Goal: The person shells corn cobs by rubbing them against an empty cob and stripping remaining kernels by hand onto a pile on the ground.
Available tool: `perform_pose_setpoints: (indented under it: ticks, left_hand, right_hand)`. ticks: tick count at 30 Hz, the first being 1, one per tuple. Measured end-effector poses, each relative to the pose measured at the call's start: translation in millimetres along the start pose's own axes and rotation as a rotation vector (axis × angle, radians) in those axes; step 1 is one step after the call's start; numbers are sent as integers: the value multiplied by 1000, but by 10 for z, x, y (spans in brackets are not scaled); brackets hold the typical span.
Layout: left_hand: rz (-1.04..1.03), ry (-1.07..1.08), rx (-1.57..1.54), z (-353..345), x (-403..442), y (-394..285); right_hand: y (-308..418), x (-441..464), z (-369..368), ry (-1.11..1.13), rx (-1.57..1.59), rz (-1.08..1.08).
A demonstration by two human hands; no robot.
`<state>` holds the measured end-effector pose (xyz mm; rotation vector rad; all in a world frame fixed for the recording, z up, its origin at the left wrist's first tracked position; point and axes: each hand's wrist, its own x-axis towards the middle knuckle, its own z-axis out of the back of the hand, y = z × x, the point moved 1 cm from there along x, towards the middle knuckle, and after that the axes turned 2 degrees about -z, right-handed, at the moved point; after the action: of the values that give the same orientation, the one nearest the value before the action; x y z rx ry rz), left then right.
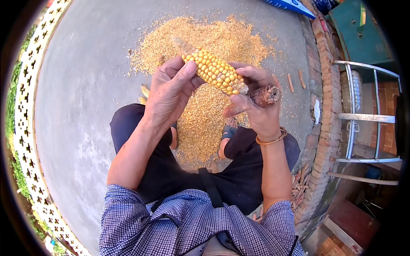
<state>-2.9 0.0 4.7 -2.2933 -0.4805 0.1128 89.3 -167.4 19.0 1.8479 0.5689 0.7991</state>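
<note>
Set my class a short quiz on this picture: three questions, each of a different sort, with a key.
1. True or false: the left hand grips the ear of corn, and the right hand is empty.
2. What is heaped on the ground? A) Husks B) Loose kernels C) Beans
3. Fill the blank: the hand wearing the bracelet is the ____ hand.

Key
1. False; the right hand holds a reddish-brown cob.
2. B
3. Right

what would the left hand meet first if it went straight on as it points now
The corn ear, which the left hand holds near one end. Past it, the kernels seem next in line, probably lower on the ground.
</note>
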Motion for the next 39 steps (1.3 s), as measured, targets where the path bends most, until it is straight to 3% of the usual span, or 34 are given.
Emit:
perform_pose_setpoints:
  ticks: [8, 13, 17, 20, 24, 33, 39]
  left_hand:
    - [96, 33, 89, -46, -68, 29]
    - [97, 47, 57, -88, -48, -46]
    - [109, 115, -59, -83, -23, -118]
    - [155, 92, -177, -144, -53, -122]
    - [227, 83, -250, -157, -71, -48]
    - [330, 147, -180, -170, -115, 31]
    - [339, 112, 161, -200, -147, 146]
  right_hand:
    - [-77, -50, -168, -46, -876, 541]
    - [-106, -71, -148, 36, -1055, 713]
    - [-135, -148, -9, -206, -820, 456]
    - [-159, -35, 41, -439, -457, 25]
    - [-137, -22, 44, -489, -183, -181]
    - [-107, -4, -18, -317, -75, 8]
    - [-56, -25, -82, -192, -63, -13]
